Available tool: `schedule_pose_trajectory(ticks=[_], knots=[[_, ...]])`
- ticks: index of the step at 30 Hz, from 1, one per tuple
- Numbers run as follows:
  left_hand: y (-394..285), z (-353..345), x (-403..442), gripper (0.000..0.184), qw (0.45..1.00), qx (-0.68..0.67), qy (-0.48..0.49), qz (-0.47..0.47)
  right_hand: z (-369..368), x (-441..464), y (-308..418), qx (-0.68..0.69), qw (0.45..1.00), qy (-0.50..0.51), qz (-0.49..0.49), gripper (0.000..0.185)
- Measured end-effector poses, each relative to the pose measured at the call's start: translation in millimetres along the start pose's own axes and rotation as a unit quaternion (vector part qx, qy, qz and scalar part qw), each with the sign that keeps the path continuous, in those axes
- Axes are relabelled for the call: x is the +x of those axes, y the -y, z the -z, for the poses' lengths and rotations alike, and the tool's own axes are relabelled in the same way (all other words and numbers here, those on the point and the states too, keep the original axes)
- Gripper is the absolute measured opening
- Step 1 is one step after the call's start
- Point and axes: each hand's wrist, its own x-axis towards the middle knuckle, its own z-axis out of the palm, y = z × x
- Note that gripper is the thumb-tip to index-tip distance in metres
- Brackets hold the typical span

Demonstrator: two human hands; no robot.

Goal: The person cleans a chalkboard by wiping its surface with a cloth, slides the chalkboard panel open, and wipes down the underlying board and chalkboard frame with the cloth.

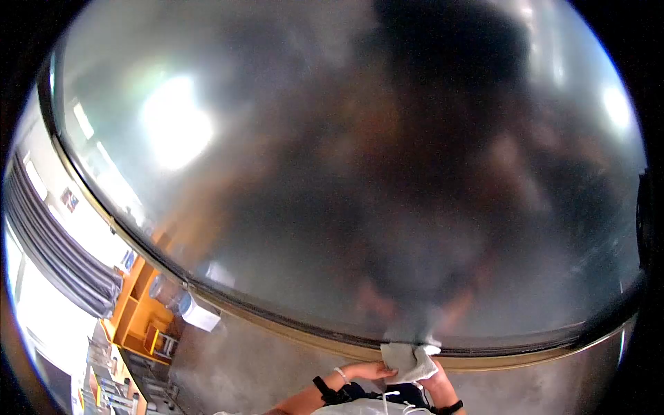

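A pale grey-white cloth [407,361] is bunched between my two hands at the bottom edge of a large dark glossy board [311,228]. My left hand [375,371] comes in from the left, its fingers closed on the cloth's left side. Holding the right side of the cloth is my right hand [434,377], partly covered by the folds. The cloth's top overlaps the board's lower frame [297,333]; whether it presses on the surface I cannot tell. A light bracelet and a black band are on my left wrist, and another black band is on my right.
Blurred reflections and a bright glare cover the board. To the left are a grey curtain [59,242] by bright windows, an orange wooden shelf [135,308], a blue water bottle [166,294], a white box [200,315] and several desks. Grey floor [242,360] shows below the board.
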Motion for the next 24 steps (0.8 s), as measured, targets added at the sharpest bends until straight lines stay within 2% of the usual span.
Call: schedule_pose_trajectory(ticks=[1,2,3,4,5,6,7,8,9,10,11,12,13,15,16,17,18,19,20,21,22,23,24], knots=[[13.4,-11.9,2.5,0.061,0.998,-0.047,-0.048,0.007,-8.4,-1.0,-1.8,-0.03,0.999,-0.027,0.003,0.037],[29.8,-19.9,-6.1,0.064,0.991,-0.101,-0.092,0.015,-27.0,6.9,-8.7,-0.054,0.999,-0.007,0.003,0.04],[12.9,-22.1,-29.0,0.069,0.969,-0.169,-0.153,-0.091,-43.8,9.9,-15.7,-0.074,0.997,0.011,0.002,0.042],[-3.8,-23.9,-56.1,0.067,0.952,-0.173,-0.239,-0.083,-62.1,14.8,-26.0,-0.102,0.995,0.01,0.003,0.043],[28.0,-31.9,-48.2,0.059,0.948,-0.194,-0.237,-0.083,-71.0,16.1,-33.9,-0.128,0.992,0.006,0.002,0.044],[16.4,-34.0,-69.6,0.051,0.913,-0.19,-0.334,-0.137,-69.4,29.4,-44.3,-0.121,0.992,0.031,-0.013,0.043],[11.1,-32.2,-92.1,0.048,0.916,-0.216,-0.326,-0.095,-69.1,39.2,-54.5,-0.113,0.992,0.058,-0.024,0.043],[23.2,-36.5,-101.7,0.041,0.874,-0.223,-0.401,-0.161,-90.3,39.8,-72.1,-0.303,0.949,0.041,0.083,0.041],[1.3,-30.9,-143.2,0.035,0.881,-0.207,-0.415,-0.089,-104.9,50.0,-89.5,-0.338,0.933,0.024,0.123,0.04],[6.2,-30.7,-165.8,0.032,0.872,-0.196,-0.445,-0.058,-119.7,59.8,-106.9,-0.374,0.913,0.002,0.161,0.039],[13.8,-35.0,-189.6,0.029,0.86,-0.183,-0.475,-0.026,-124.5,71.6,-125.5,-0.262,0.955,-0.023,0.135,0.037],[13.2,-43.5,-199.1,0.028,0.837,-0.207,-0.503,-0.049,-135.4,71.5,-128.9,-0.047,0.996,0.069,0.029,0.035],[22.5,-50.1,-215.8,0.027,0.811,-0.231,-0.532,-0.077,-151.2,70.7,-147.5,-0.02,0.995,0.095,-0.006,0.035],[39.6,-56.3,-245.8,0.025,0.771,-0.252,-0.572,-0.124,-171.3,76.3,-183.2,-0.055,0.994,0.092,-0.002,0.041],[48.5,-57.1,-258.0,0.024,0.759,-0.251,-0.584,-0.14,-188.3,76.9,-198.3,-0.037,0.995,0.084,-0.036,0.051],[53.6,-57.6,-268.2,0.023,0.748,-0.251,-0.594,-0.155,-200.6,69.6,-204.3,-0.005,0.988,0.11,-0.111,0.058],[51.2,-51.4,-280.1,0.021,0.783,-0.196,-0.581,-0.105,-201.1,68.9,-205.4,-0.018,0.992,0.093,-0.083,0.056],[47.9,-47.8,-275.1,0.02,0.78,-0.215,-0.565,-0.164,-197.2,65.4,-201.8,-0.029,0.995,0.077,-0.053,0.055],[50.1,-41.9,-276.7,0.02,0.773,-0.237,-0.545,-0.222,-188.3,68.3,-203.1,-0.074,0.993,0.034,0.08,0.047],[48.9,-35.1,-277.5,0.019,0.765,-0.258,-0.52,-0.279,-195.4,51.5,-191.2,-0.109,0.987,0.015,0.115,0.037],[43.2,-27.2,-282.9,0.018,0.788,-0.208,-0.5,-0.292,-193.3,44.3,-177.6,-0.114,0.966,-0.02,0.232,0.029],[35.7,-23.7,-283.7,0.018,0.788,-0.199,-0.498,-0.303,-202.4,28.1,-156.0,-0.193,0.922,-0.057,0.332,0.025],[28.3,-21.3,-283.4,0.018,0.786,-0.191,-0.497,-0.314,-216.3,1.1,-137.3,-0.204,0.874,-0.085,0.434,0.027]])
